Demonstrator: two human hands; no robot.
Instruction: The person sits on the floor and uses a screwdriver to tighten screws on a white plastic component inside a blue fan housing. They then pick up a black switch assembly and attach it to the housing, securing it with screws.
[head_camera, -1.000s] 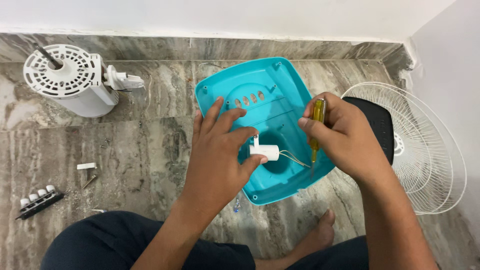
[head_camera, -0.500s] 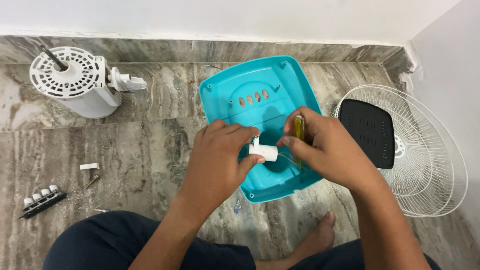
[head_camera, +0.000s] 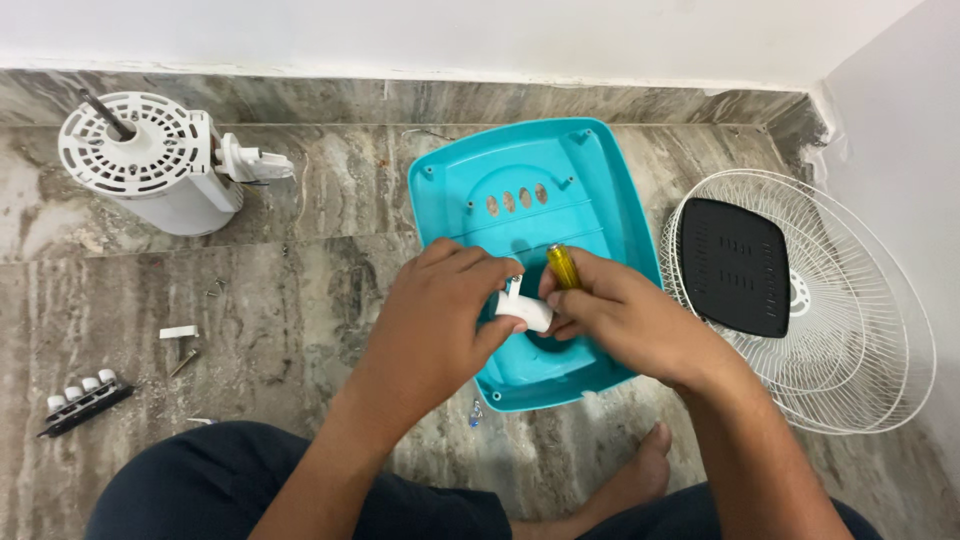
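Observation:
A turquoise plastic fan base cover (head_camera: 530, 195) lies upside down on the marble floor in front of me. Over its near end my left hand (head_camera: 440, 325) pinches a small white plastic part (head_camera: 524, 311) between thumb and fingers. My right hand (head_camera: 625, 320) meets it from the right, fingers touching the same white part while it keeps a yellow-handled screwdriver (head_camera: 563, 266) tucked in its grip, handle pointing up.
A white fan motor housing (head_camera: 150, 170) with its shaft stands at the far left. A white wire fan grille (head_camera: 860, 330) with a black panel (head_camera: 735, 265) on it lies at the right by the wall. A black switch strip with white buttons (head_camera: 82, 398) and loose screws lie at left.
My right hand has dropped from holding the screwdriver upright at the cover's right side and closed in on the white part. Both hands now meet over the cover's near end.

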